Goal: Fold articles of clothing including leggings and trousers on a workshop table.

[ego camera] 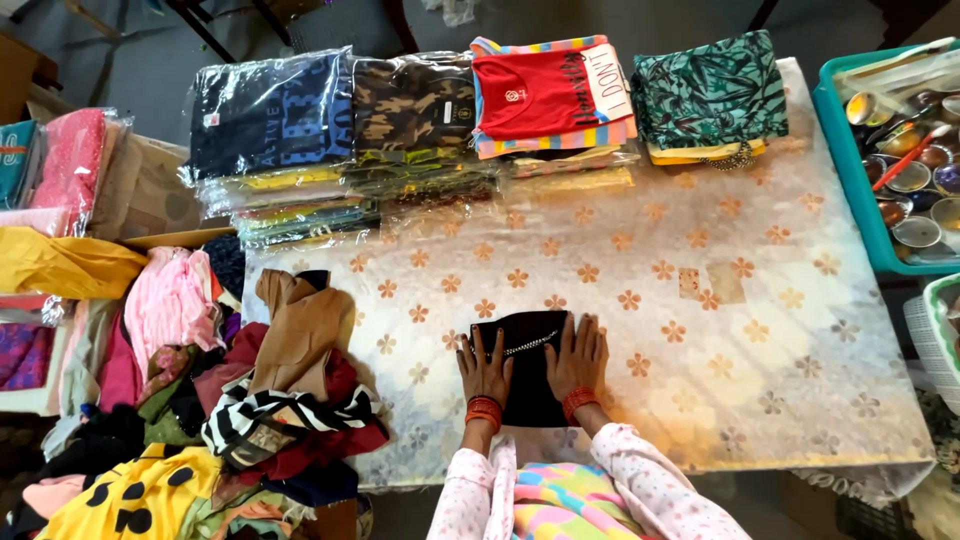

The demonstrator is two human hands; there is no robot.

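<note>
A small black garment (527, 372), folded into a narrow rectangle with a thin silver chain across its top, lies on the flower-patterned table cover (700, 330) near the front edge. My left hand (485, 368) lies flat on its left edge, fingers spread. On the garment's right edge rests my right hand (578, 358), pressed flat the same way. Both wrists carry orange-red bangles, and neither hand grips anything.
Stacks of folded clothes in clear bags (300, 140) line the table's far edge, with a red shirt stack (550, 95) and green print stack (710, 95). A loose clothes heap (270, 400) sits at left. A teal tray of small metal bowls (900, 150) stands at right.
</note>
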